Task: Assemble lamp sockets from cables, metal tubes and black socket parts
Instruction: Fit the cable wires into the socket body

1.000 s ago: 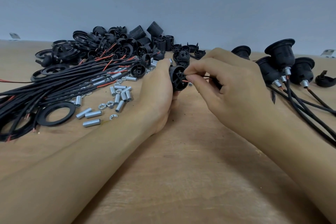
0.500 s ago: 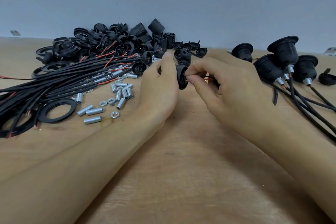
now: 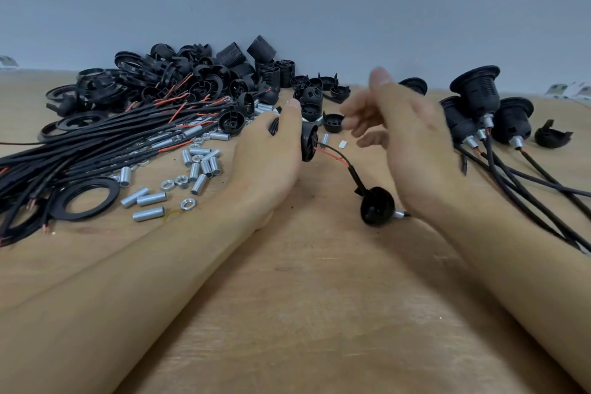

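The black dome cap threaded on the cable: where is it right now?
In the head view the black dome cap lies on the wooden table right of centre, just beside the right hand, below and right of the socket part in the left hand.

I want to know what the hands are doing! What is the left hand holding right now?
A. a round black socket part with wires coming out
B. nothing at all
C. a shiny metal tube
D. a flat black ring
A: the left hand grips a round black socket part, and red and black wires run out of it toward the right, while the right hand is open and blurred.
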The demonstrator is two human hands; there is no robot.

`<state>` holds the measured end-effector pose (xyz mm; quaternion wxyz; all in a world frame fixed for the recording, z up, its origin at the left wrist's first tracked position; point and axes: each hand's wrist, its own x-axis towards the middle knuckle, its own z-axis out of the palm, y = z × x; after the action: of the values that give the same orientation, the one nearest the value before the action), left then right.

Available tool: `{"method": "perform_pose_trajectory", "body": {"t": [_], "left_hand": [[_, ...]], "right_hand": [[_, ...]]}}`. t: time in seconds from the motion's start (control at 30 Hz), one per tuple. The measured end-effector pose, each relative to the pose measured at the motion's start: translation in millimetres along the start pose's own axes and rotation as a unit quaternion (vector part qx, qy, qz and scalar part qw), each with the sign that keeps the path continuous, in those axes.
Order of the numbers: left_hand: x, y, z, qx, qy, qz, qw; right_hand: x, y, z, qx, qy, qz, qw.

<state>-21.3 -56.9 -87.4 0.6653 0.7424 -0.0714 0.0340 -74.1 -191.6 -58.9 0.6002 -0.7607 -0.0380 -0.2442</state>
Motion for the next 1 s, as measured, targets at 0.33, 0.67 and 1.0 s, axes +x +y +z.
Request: {"method": "perform_pose_trajectory", "body": {"t": [0.33, 0.67, 1.0], "left_hand": [[1, -2, 0, -0.006, -0.011, 0.002, 1.0], [3, 1, -4, -0.053, 0.018, 0.01, 0.998], [-6, 14, -18, -0.004, 0.128, 0.262, 0.957]], "right_hand": [[1, -15, -57, -0.285, -0.422, 0.126, 0.851], [-2, -15, -40, -0.207, -0.275, 0.023, 0.938], [-11, -20, -17, -0.369, -0.16, -0.193, 0.895]]}}
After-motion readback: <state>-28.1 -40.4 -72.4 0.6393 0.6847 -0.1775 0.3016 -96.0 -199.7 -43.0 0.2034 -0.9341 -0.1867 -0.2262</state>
